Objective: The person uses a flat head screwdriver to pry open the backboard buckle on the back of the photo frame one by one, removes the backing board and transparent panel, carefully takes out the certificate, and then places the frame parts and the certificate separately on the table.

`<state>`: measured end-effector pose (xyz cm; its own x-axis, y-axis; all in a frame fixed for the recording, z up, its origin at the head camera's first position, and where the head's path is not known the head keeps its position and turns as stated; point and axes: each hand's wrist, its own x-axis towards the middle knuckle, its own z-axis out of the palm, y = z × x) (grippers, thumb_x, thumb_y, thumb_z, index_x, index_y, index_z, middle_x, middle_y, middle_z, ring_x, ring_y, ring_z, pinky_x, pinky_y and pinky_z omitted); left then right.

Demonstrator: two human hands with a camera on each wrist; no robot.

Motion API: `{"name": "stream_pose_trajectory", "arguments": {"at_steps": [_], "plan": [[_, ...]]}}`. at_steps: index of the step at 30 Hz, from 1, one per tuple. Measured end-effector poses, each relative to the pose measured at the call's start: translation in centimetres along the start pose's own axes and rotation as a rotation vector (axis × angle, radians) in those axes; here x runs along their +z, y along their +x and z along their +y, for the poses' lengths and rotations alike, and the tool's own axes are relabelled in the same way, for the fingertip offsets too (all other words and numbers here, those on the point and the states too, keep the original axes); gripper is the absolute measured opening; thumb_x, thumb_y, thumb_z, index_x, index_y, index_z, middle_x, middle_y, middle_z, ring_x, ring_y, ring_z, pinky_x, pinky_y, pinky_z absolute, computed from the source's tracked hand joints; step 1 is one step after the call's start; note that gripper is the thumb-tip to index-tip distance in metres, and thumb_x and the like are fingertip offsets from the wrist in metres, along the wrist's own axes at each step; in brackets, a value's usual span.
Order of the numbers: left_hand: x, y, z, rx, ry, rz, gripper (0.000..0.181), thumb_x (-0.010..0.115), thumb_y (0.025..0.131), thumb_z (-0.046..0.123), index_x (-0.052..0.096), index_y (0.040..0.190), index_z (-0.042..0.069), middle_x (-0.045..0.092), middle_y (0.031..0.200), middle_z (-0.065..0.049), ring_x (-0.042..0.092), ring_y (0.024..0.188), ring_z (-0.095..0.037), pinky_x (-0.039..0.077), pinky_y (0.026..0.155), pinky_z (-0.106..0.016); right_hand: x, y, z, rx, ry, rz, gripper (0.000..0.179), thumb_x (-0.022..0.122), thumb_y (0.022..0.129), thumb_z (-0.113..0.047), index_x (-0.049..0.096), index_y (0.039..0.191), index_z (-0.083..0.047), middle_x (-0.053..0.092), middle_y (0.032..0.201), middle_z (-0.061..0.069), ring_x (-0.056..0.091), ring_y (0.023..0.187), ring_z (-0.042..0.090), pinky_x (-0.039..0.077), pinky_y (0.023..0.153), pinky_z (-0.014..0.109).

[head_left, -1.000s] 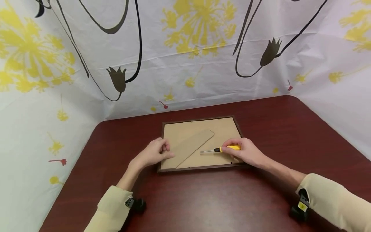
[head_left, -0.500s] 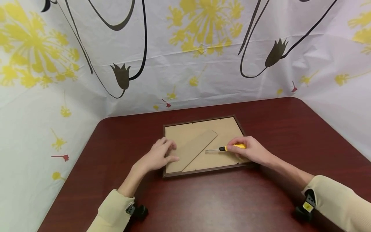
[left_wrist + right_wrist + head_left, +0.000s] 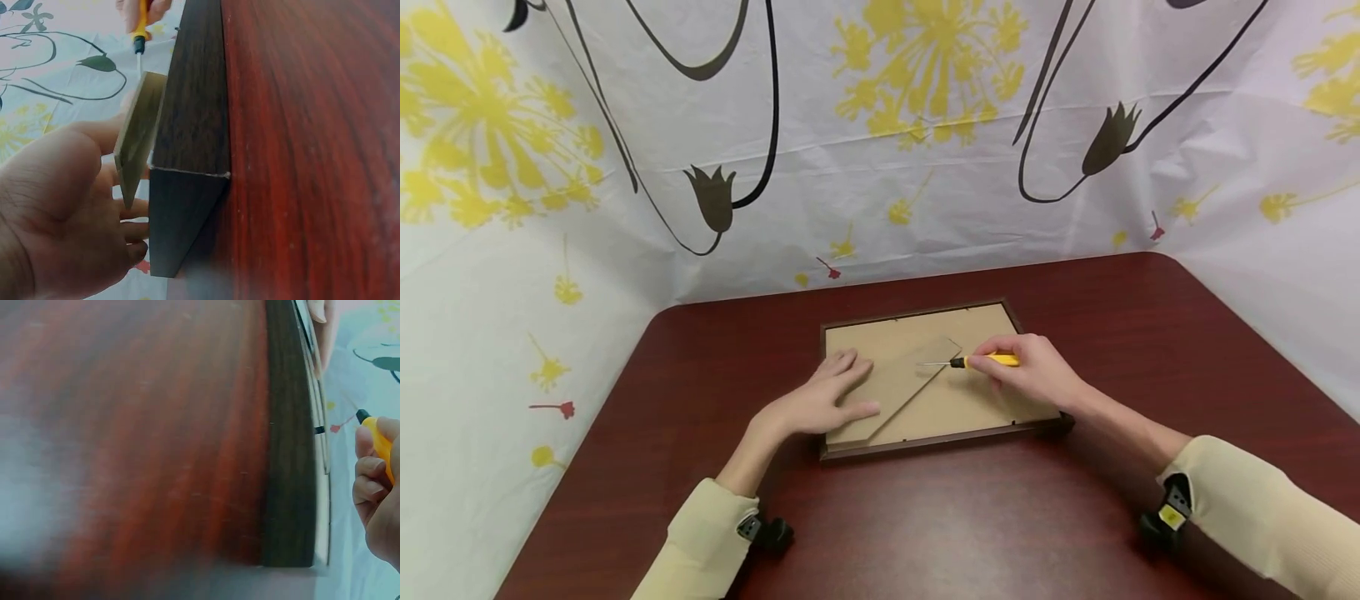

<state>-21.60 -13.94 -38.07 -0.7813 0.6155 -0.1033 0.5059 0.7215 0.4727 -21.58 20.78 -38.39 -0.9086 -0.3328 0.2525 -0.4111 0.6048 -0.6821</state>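
Observation:
A picture frame (image 3: 955, 436) lies face down on the table, its tan backing board (image 3: 977, 404) showing. Across the board slants a flat easel-stand flap (image 3: 902, 379). My left hand (image 3: 820, 402) rests spread over the flap's left part, thumb toward the lower edge. In the left wrist view, the flap (image 3: 139, 131) tilts up from the dark frame edge (image 3: 190, 112), with fingers behind it. My right hand (image 3: 1033, 371) grips a screwdriver by its yellow handle (image 3: 1002, 360). Its thin metal shaft points left over the flap's upper end. The right wrist view shows the yellow handle (image 3: 381, 447) within curled fingers.
The frame sits on a dark red wooden table (image 3: 925, 517) with rounded far corners. A white sheet (image 3: 790, 125) printed with yellow flowers and dark stems hangs behind and at both sides. Small dark tabs stand along the frame's inner edge.
My left hand has moved right onto the flap and spread its fingers. The flap's lower end has lifted. The screwdriver has moved up and left, its tip now over the flap.

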Motion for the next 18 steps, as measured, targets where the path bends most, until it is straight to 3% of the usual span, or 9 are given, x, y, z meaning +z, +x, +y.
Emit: {"name": "stream_pose_trajectory", "arguments": {"at_steps": [9,16,18], "plan": [[-0.2,0.4,0.0,-0.051,0.009,-0.088,0.083,0.056,0.098,0.056,0.023,0.162,0.015,-0.007,0.166,-0.022,-0.012,0.153,-0.034,-0.002,0.122,-0.049,-0.4,2.5,-1.3,-0.068,-0.079,-0.046,0.012,0.071,0.097,-0.032,0.075,0.100,-0.021,0.063,0.059,-0.003,0.052,0.055,0.015,0.037,0.053,0.027],[-0.1,0.5,0.1,-0.068,0.048,-0.116,0.085,0.056,0.098,0.058,0.020,0.163,0.016,-0.008,0.166,-0.022,-0.011,0.153,-0.034,-0.001,0.122,-0.050,0.5,4.3,-1.9,-0.092,-0.142,-0.058,0.012,0.072,0.096,-0.026,0.075,0.105,-0.018,0.074,0.097,-0.002,0.064,0.078,0.013,0.047,0.068,0.033],[-0.1,0.6,0.0,-0.071,0.061,-0.124,0.086,0.055,0.098,0.058,0.018,0.163,0.015,-0.008,0.165,-0.023,-0.010,0.153,-0.035,-0.001,0.122,-0.051,0.9,4.7,-2.1,-0.082,-0.162,-0.058,0.013,0.073,0.095,-0.024,0.075,0.105,-0.015,0.072,0.097,0.000,0.060,0.079,0.016,0.045,0.069,0.033]]}}
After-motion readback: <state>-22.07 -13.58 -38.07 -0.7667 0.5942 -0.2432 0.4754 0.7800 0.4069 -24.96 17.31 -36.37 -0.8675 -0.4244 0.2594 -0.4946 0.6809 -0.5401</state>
